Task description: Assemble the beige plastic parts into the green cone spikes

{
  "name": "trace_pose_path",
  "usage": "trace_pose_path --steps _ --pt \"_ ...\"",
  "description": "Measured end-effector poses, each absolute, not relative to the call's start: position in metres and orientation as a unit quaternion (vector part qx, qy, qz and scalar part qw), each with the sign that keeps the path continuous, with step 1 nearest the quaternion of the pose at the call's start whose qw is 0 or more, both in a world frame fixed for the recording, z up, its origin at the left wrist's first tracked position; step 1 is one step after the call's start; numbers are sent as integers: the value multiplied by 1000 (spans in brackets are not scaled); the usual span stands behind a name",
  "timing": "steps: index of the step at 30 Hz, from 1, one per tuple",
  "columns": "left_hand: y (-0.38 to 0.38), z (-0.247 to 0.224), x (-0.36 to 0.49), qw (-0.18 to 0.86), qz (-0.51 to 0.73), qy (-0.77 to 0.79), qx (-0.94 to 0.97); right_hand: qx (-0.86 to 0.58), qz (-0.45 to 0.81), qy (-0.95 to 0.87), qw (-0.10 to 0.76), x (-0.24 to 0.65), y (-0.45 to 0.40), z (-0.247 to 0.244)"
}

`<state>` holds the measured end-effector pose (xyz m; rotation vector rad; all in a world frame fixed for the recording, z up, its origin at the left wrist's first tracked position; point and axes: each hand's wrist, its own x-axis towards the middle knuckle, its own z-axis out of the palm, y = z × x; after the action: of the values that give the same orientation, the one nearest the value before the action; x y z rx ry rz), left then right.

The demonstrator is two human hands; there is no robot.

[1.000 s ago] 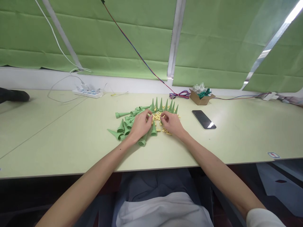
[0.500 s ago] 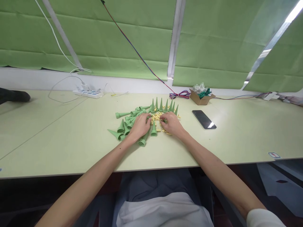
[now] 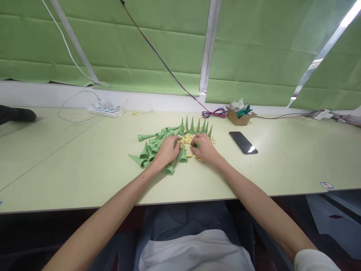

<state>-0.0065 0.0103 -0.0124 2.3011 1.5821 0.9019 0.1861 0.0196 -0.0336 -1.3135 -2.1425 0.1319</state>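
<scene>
My right hand (image 3: 205, 146) is closed around a green plastic spike (image 3: 195, 145), whose dark round end shows between thumb and fingers. Opposite it, my left hand (image 3: 168, 149) has its fingertips pinched together, and what they hold, if anything, is hidden. Small yellow plastic pieces (image 3: 187, 139) lie heaped between the two hands. Behind them stands a row of upright green cone spikes (image 3: 192, 125). More green spikes (image 3: 153, 145) lie jumbled around and under my left hand. One cone spike (image 3: 183, 155) rests just in front of the yellow heap.
A black phone (image 3: 243, 142) lies to the right on the table (image 3: 93, 169). Farther back are a small cardboard box (image 3: 239, 119) with plastic wrap and green material, a coiled red-blue cable (image 3: 214, 113), and a white power strip (image 3: 105, 111). A black object (image 3: 18, 114) enters at left.
My right hand has turned slightly, and the green spike's end now shows more clearly in it. My left hand has barely moved.
</scene>
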Motion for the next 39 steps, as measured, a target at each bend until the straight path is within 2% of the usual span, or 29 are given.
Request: trace_pose_path --steps 12,39 --pt "11 -13 -6 107 292 537 784 -490 54 -827 269 188 25 -39" --pt "8 -9 -5 114 292 534 785 -495 67 -815 295 183 16 -33"
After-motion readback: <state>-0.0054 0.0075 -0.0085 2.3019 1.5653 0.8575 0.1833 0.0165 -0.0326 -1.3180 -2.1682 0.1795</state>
